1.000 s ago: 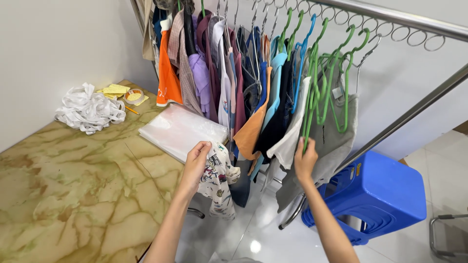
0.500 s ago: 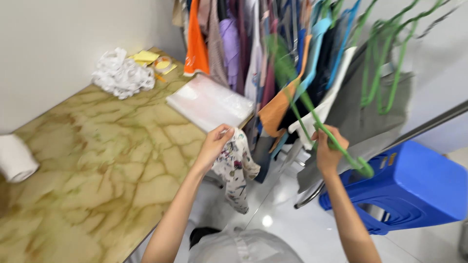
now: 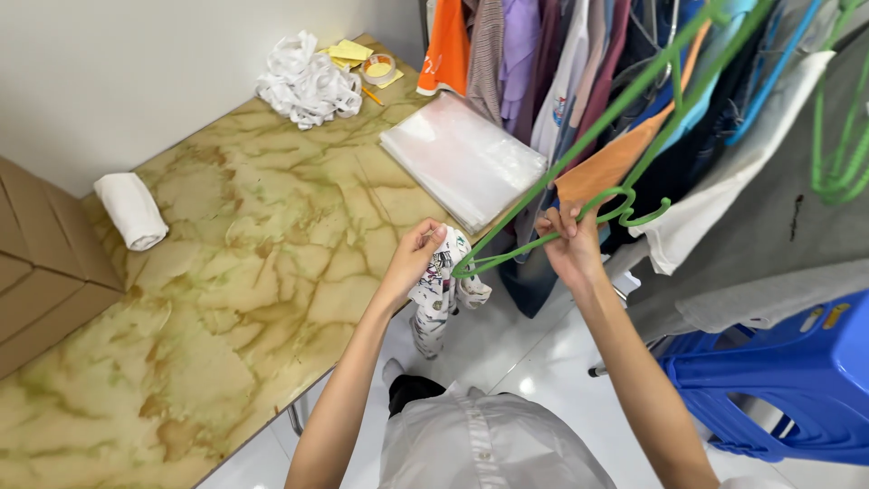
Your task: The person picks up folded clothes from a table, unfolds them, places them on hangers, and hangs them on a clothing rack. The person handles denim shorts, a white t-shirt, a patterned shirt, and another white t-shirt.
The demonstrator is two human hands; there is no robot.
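My left hand pinches the top of a small white patterned garment that hangs down past the edge of the marble-patterned table. My right hand grips a green plastic hanger near its hook; one end of the hanger touches the garment beside my left fingers, and its long arms slant up to the right. Behind it, several garments hang on the clothes rack.
On the table lie a stack of clear plastic bags, a crumpled white cloth pile, a tape roll, yellow notes, a rolled white cloth and a cardboard box. A blue plastic stool stands at the right.
My right hand has pulled the green hanger off the rack and down to the garment in my left hand. My view has tilted lower and left.
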